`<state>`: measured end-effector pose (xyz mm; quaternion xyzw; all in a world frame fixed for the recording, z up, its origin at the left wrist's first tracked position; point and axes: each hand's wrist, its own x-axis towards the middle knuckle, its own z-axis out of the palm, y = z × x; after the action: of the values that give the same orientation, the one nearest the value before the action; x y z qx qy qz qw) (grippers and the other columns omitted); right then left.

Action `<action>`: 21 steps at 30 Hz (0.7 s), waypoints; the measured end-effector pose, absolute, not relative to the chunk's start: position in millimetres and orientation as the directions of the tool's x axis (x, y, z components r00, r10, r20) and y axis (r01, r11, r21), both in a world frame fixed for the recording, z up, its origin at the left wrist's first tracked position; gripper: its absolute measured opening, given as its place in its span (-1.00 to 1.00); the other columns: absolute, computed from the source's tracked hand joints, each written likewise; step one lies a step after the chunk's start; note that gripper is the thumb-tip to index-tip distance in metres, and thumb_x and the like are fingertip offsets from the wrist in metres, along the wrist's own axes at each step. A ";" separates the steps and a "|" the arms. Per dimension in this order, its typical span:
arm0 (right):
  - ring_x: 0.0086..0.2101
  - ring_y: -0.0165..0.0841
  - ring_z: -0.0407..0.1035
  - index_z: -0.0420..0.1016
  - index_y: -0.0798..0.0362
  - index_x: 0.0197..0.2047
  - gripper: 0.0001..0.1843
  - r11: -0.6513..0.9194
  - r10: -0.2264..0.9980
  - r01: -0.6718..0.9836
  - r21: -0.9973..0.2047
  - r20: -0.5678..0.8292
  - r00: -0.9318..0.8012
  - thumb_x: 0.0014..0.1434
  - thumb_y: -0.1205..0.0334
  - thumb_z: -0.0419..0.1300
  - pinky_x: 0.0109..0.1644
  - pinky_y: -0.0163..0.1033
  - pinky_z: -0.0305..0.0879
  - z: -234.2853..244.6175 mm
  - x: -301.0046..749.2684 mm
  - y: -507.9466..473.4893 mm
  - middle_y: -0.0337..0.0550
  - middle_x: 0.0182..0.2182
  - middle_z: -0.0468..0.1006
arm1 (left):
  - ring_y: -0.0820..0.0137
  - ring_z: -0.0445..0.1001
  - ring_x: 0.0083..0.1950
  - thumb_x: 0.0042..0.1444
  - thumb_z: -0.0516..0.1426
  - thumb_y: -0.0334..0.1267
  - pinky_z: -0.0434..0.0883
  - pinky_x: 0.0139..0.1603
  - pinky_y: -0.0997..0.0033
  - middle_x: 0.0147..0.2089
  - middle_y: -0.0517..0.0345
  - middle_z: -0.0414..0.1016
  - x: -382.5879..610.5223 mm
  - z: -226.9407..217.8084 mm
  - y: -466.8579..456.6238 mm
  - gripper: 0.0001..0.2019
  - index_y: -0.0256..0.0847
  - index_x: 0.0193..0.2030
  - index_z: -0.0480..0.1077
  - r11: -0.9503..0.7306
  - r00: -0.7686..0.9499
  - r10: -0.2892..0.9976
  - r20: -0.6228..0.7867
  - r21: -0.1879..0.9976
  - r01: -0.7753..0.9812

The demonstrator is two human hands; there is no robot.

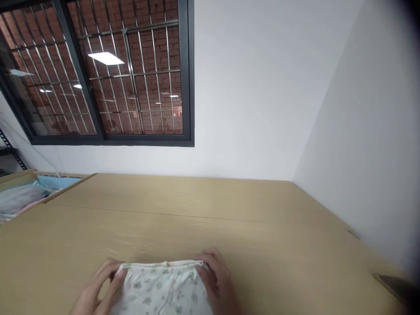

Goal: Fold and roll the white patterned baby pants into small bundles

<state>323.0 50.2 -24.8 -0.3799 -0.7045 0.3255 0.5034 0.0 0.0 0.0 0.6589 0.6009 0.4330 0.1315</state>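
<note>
White pants (164,288) with a small green and grey print and a gathered elastic waistband lie at the bottom centre, waistband edge facing away from me. My left hand (101,288) pinches the left end of the waistband between thumb and fingers. At the opposite end, my right hand (215,278) grips the waistband's corner, its thumb on the near face and its fingers curled behind. Between the two hands the waistband runs nearly straight. The lower part of the garment passes out of view at the bottom edge.
A wide wooden table (229,245) with a seam across it reaches to the white wall (249,87). At the far left, a wood-edged bin (49,199) holds folded or heaped cloth (22,197). A dark-framed barred window (188,87) is above. A dark opening (393,284) shows near the right edge.
</note>
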 end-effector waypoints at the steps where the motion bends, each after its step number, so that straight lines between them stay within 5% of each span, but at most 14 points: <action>1: -0.10 -0.23 0.40 0.52 -0.04 -0.03 -0.67 0.501 0.865 0.259 -0.825 0.469 -0.180 0.45 0.06 -0.03 0.03 -0.17 0.33 -26.0 328.2 55.5 -0.06 -0.16 0.47 | 0.31 0.52 -0.15 0.29 0.06 0.13 0.51 -0.12 0.42 -0.21 0.18 0.52 5.8 -3.2 11.0 -0.69 -0.02 -0.17 0.44 -0.254 -0.062 0.915 0.399 0.687 0.681; 8: -0.08 -0.19 0.40 0.44 0.01 -0.03 -0.67 0.500 0.859 0.548 -0.670 0.465 -0.214 0.44 0.25 -0.14 0.05 -0.10 0.33 -81.8 353.4 108.1 -0.01 -0.12 0.48 | 0.21 0.52 -0.02 0.40 -0.08 0.02 0.47 0.03 0.20 -0.09 0.07 0.55 36.0 -67.6 93.4 -0.67 -0.06 -0.04 0.41 -0.324 0.118 0.921 0.372 0.559 0.763; 14: -0.13 -0.16 0.36 0.44 0.06 -0.09 -0.67 0.389 0.902 0.857 -0.338 0.329 -0.280 0.35 0.49 -0.12 -0.04 -0.11 0.19 -119.2 354.8 136.3 0.03 -0.13 0.49 | 0.14 0.53 0.00 0.40 -0.13 0.00 0.45 0.06 0.04 -0.08 0.00 0.58 37.8 -124.6 141.9 -0.62 -0.09 -0.05 0.43 -0.380 0.204 0.902 0.381 0.476 0.793; 21: -0.11 -0.12 0.32 0.42 0.07 -0.06 -0.75 0.340 0.900 0.934 -0.107 0.327 -0.289 0.36 0.46 -0.05 -0.07 -0.09 0.09 -119.8 351.3 184.8 0.03 -0.11 0.46 | 0.16 0.46 0.08 0.43 -0.19 -0.05 0.32 0.14 0.01 -0.01 0.02 0.53 36.2 -130.2 189.2 -0.62 -0.10 -0.01 0.39 -0.364 0.224 0.907 0.356 0.399 0.842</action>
<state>351.3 184.8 -119.8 -0.5723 -0.8012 -0.0522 0.1668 36.2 189.2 -130.2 0.7801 0.5605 0.2713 0.0605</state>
